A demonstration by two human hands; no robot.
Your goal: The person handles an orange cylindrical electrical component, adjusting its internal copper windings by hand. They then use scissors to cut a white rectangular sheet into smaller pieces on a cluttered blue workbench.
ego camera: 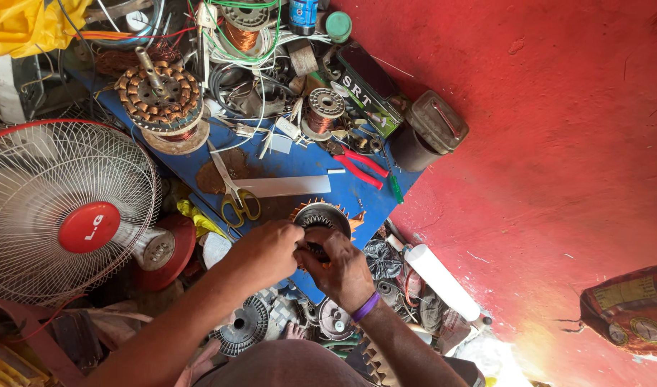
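Fingers of my left hand (pixel 265 252) and right hand (pixel 337 266) pinch the toothed stator (pixel 322 215) just below the scissors (pixel 236 199), apparently mid-winding, so I'd next keep a firm steadying grip.

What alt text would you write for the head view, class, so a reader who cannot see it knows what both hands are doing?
Seen from above, a left hand and a right hand with a purple wristband together hold a round motor stator at the edge of a cluttered blue board. Scissors, red pliers and a white fan lie nearby, beside a red floor.
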